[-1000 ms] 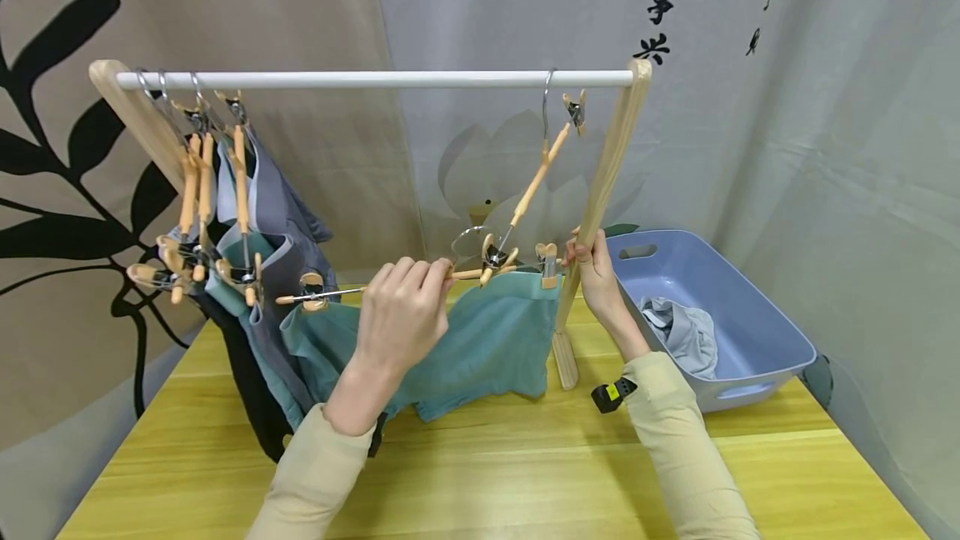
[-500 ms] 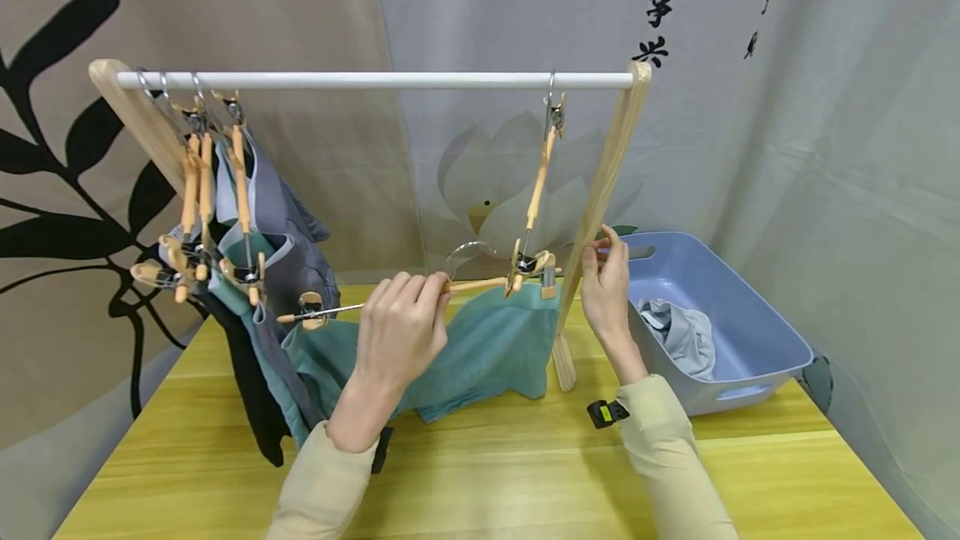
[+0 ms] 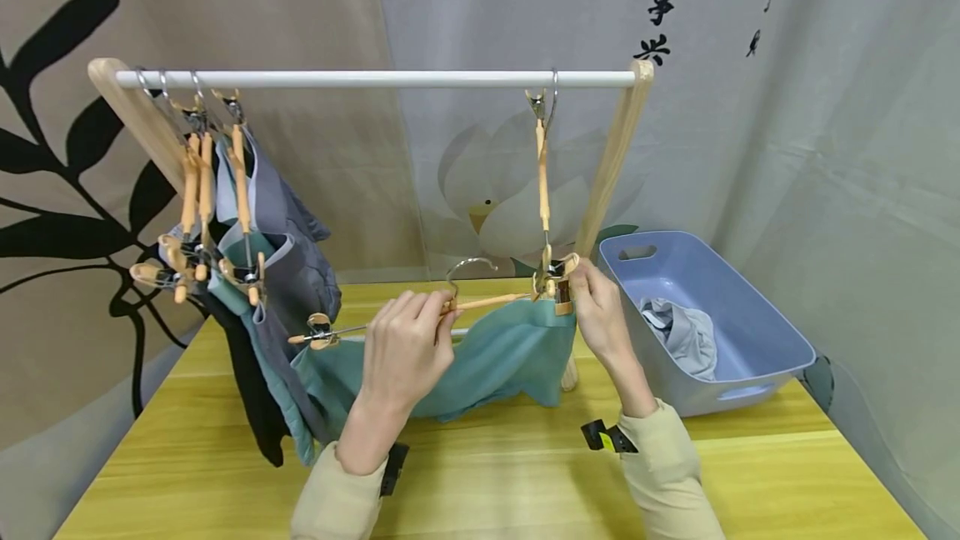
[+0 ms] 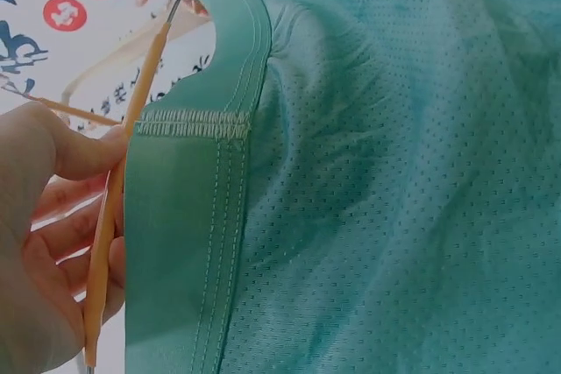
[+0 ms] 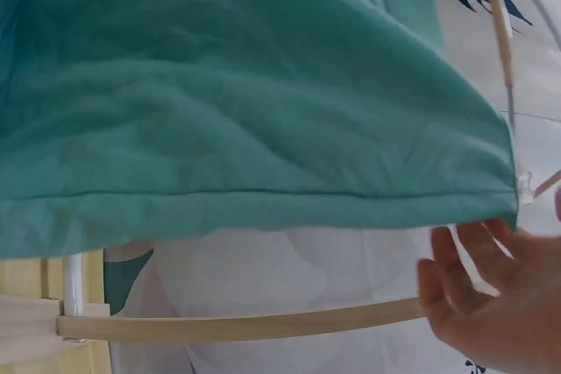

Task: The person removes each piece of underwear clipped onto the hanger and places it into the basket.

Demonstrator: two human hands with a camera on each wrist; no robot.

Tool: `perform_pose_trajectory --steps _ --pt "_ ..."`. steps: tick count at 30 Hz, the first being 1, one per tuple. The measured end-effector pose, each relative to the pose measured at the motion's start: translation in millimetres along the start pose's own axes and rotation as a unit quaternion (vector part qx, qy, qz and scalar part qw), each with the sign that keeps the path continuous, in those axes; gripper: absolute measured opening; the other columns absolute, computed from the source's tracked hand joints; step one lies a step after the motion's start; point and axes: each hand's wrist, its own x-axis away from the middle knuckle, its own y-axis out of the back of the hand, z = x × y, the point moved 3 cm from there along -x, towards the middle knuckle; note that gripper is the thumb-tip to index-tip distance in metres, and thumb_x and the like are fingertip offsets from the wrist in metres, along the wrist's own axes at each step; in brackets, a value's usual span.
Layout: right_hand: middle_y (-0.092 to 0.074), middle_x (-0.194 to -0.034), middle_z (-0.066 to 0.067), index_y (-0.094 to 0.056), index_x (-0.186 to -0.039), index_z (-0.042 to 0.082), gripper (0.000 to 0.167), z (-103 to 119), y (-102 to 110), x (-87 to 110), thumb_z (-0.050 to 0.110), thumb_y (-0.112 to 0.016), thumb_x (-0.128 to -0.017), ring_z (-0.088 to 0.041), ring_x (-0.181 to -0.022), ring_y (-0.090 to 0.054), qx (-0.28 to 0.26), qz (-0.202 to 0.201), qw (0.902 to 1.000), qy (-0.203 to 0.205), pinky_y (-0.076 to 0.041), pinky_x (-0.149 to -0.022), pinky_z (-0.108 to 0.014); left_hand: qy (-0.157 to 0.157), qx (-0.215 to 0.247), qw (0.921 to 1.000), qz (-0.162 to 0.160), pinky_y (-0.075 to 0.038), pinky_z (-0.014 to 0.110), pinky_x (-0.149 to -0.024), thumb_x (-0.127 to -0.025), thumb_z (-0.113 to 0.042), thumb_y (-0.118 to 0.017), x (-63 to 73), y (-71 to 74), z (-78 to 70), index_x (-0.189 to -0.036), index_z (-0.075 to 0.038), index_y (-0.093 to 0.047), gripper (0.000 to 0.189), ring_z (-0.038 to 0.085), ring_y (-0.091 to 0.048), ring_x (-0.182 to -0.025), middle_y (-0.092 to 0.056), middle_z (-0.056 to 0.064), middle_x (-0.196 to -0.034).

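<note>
My left hand (image 3: 408,348) grips the middle of a wooden clip hanger (image 3: 491,302), fingers curled round its bar, hook upward. A teal garment (image 3: 517,348) hangs below it; the left wrist view shows its stitched waistband (image 4: 175,216) and perforated cloth. At the bar's right end, my right hand (image 3: 600,307) pinches the hanger's clip (image 3: 563,294), which sits over the waistband's corner. In the right wrist view the fingers (image 5: 447,273) are right at that corner. The left clip (image 3: 321,332) is at the other end, above the cloth.
An empty clip hanger (image 3: 543,177) hangs from the white rod (image 3: 375,79) just behind the right clip. Several hangers with clothes crowd the rack's left side. Right of the rack's wooden post (image 3: 611,165) stands a blue basket (image 3: 750,315) holding a grey cloth (image 3: 682,336).
My right hand has left the rack's post and come to the right clip. The empty hanger has swung round to the left. The held hanger's right end has dropped slightly.
</note>
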Motion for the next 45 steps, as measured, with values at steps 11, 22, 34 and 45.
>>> perform_pose_trajectory --steps 11,22,34,45 --pt "-0.067 -0.091 -0.021 -0.064 -0.096 -0.005 0.040 -3.7 1.3 -0.3 0.020 -0.033 -0.102 -0.011 -0.079 -0.054 -0.035 0.104 0.9884 -0.105 -0.043 -0.070 -0.026 0.009 0.018 0.9998 0.000 -0.044 0.026 -0.050 -0.074 -0.007 -0.079 3.1 -2.1 -2.4 -0.086 -0.003 -0.070 0.015 0.016 -0.057 -0.056 -0.069 0.005 -0.068" --pt "-0.063 -0.083 0.004 -0.061 -0.097 -0.004 0.033 -2.4 1.0 -1.5 0.024 -0.044 -0.100 -0.004 -0.076 -0.062 -0.194 0.102 0.9682 -0.121 -0.050 -0.074 -0.023 0.023 0.030 0.9992 0.014 -0.048 0.027 -0.053 -0.076 -0.009 -0.078 1.5 0.1 -4.6 -0.087 -0.004 -0.070 0.014 0.017 -0.061 -0.060 -0.071 0.004 -0.071" --pt "-0.061 -0.082 0.005 -0.063 -0.085 0.015 0.025 1.7 1.1 3.5 0.032 -0.050 -0.098 -0.005 -0.074 -0.058 -0.331 0.076 0.9401 -0.030 -0.049 -0.073 -0.020 0.035 0.050 0.9975 0.036 -0.047 0.025 -0.050 -0.077 -0.007 -0.077 0.7 2.2 -7.3 -0.083 -0.006 -0.070 0.009 0.015 -0.059 -0.057 -0.070 0.003 -0.071" --pt "-0.063 -0.079 0.007 -0.068 -0.084 0.015 0.024 1.9 2.5 4.4 0.028 -0.052 -0.097 -0.005 -0.074 -0.058 -0.359 0.047 0.9318 0.018 -0.050 -0.069 -0.019 0.060 0.052 0.9949 0.062 -0.046 0.025 -0.048 -0.080 -0.011 -0.075 -0.5 3.0 -9.1 -0.083 -0.008 -0.069 0.007 0.014 -0.059 -0.055 -0.069 0.000 -0.070"
